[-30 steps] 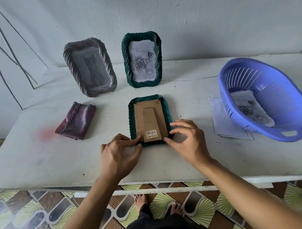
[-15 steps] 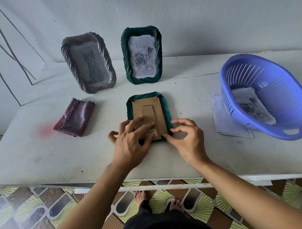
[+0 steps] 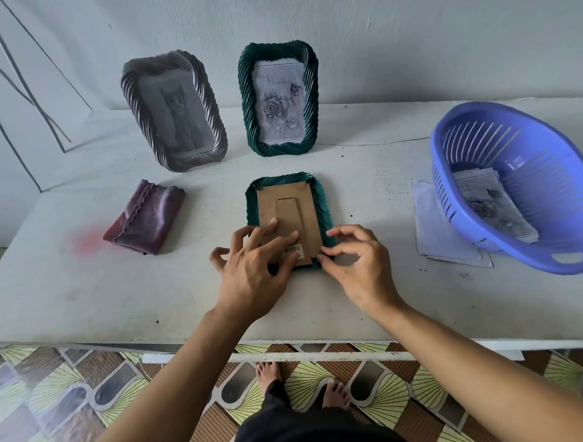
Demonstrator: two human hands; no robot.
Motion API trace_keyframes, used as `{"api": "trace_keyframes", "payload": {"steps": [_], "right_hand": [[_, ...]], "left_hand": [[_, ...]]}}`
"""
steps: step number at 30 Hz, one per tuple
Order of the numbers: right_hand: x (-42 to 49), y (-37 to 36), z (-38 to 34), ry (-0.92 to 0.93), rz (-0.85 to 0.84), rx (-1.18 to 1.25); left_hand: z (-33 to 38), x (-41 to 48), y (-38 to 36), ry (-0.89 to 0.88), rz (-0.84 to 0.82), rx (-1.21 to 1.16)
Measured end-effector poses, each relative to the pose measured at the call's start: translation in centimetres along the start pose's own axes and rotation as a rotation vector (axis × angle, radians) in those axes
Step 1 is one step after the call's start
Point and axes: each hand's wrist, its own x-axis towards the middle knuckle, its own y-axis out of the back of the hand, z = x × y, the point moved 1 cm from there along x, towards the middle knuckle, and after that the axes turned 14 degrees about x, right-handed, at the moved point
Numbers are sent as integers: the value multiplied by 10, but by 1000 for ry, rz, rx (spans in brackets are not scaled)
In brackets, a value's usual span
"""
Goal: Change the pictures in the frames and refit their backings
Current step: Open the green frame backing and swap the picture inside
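Observation:
A green ribbed frame (image 3: 323, 200) lies face down in the middle of the white table (image 3: 88, 294). Its brown cardboard backing (image 3: 302, 204) with a folded stand faces up. My left hand (image 3: 255, 271) rests flat on the backing's near left part, fingers spread over it. The fingertips of my right hand (image 3: 358, 268) pinch at the frame's near right corner. Behind, a grey frame (image 3: 174, 109) with a cat picture and a green frame (image 3: 279, 99) with a rose picture stand upright against the wall.
A folded purple cloth (image 3: 144, 222) lies left of the flat frame. At the right, a tilted blue plastic basket (image 3: 513, 186) holds rose pictures (image 3: 491, 207) and sits on loose white sheets (image 3: 439, 229). The table's front edge runs just below my wrists.
My left hand moved from the frame's near left corner onto the cardboard backing and now lies flat on it. My right hand stayed at the near right corner.

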Motion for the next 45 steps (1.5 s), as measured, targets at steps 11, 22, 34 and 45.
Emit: {"api": "trace_keyframes", "payload": {"steps": [11,22,34,45], "right_hand": [[24,0,-5,-45,-28,-98],[53,-10,0,-37,-56,-312],[72,-9,-1,-253,-67,-280],[77,3,-31,-344,-2,341]], "left_hand": [[-6,7,8,-45,-43,-21],[-4,16,18,-61,-15,-50],[-5,30,18,-114,-126,106],[14,46,37,-119,-94,-7]]}}
